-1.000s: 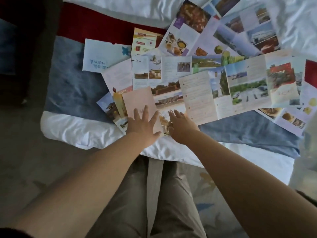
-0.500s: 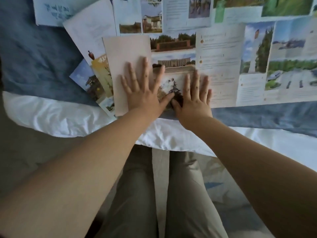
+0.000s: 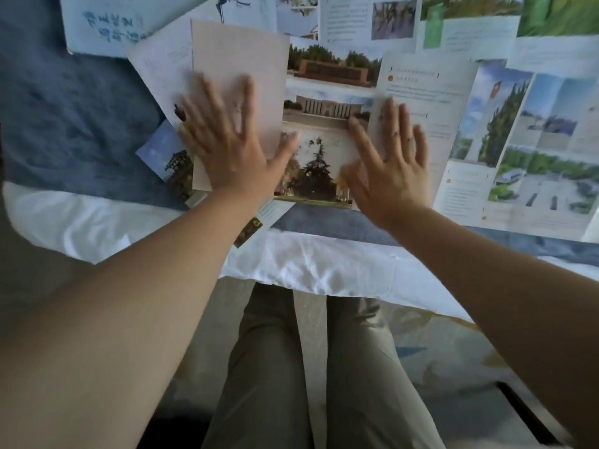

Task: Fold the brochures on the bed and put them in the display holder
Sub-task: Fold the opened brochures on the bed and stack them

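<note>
Two open hands press flat on paper near the bed's (image 3: 308, 264) near edge, where the white sheet meets a blue blanket (image 3: 74, 124). We see the left hand (image 3: 227, 147) resting on the beige flap (image 3: 240, 59) of a brochure (image 3: 324, 131). Its fingers (image 3: 248, 102) are straight, spread and somewhat blurred, and the thumb reaches onto the photo panel showing a building and a dark tree. The right hand (image 3: 389, 163) lies just beside it, its fingers (image 3: 403, 124) straight and apart on a white text panel (image 3: 421, 89), with the thumb on the photo panel. Neither hand grips anything; we cannot tell whether the text panel belongs to the same brochure. The beige flap lies folded over the brochure's left part. Around it, more sheets overlap across the blanket: a large open brochure (image 3: 534, 140) with trees and a monument toward the right edge, a small card (image 3: 168, 157) with a tower peeking out on the left, and a pale blue sheet (image 3: 110, 24) with handwriting toward the far left. Below the bed's edge we see olive trousers (image 3: 269, 367).
</note>
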